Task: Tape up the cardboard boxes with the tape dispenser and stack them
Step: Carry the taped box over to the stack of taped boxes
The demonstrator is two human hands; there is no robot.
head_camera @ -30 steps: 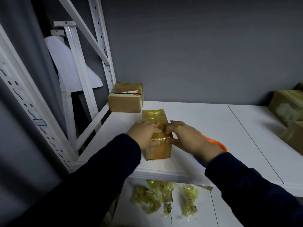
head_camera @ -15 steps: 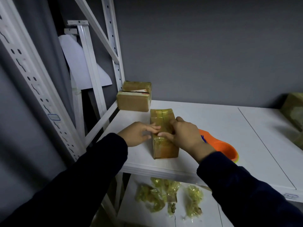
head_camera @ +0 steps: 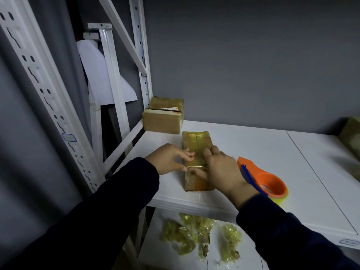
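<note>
The taped cardboard box (head_camera: 196, 140) is lying flat on the white shelf (head_camera: 253, 149), near the front edge, with its long side pointing away from the person, and it is shining with yellowish tape on its top. Both hands are resting on it. The left hand (head_camera: 166, 159) is coming from the left side, its fingers only a little bent, the fingertips touching the top along the left edge and the thumb lying at a band of tape that is crossing the box. The right hand (head_camera: 222, 170) is lying over the right half of the top, fingers almost straight and pressing down flat, its thumb pointing left and meeting the same band close to the left thumb. Neither hand is closing around anything. The orange tape dispenser (head_camera: 261, 176) is lying on the shelf just beside the right hand, on its right, partly hidden behind the wrist, and nobody is holding it. Two other brown boxes (head_camera: 161, 123) are standing at the back left corner of the shelf, one behind the other, against the white upright (head_camera: 143, 65); I cannot tell if they are stacked. One more box (head_camera: 350, 133) is showing at the right edge, blurred. Crumpled tape scraps (head_camera: 194, 232) are lying on the lower shelf
</note>
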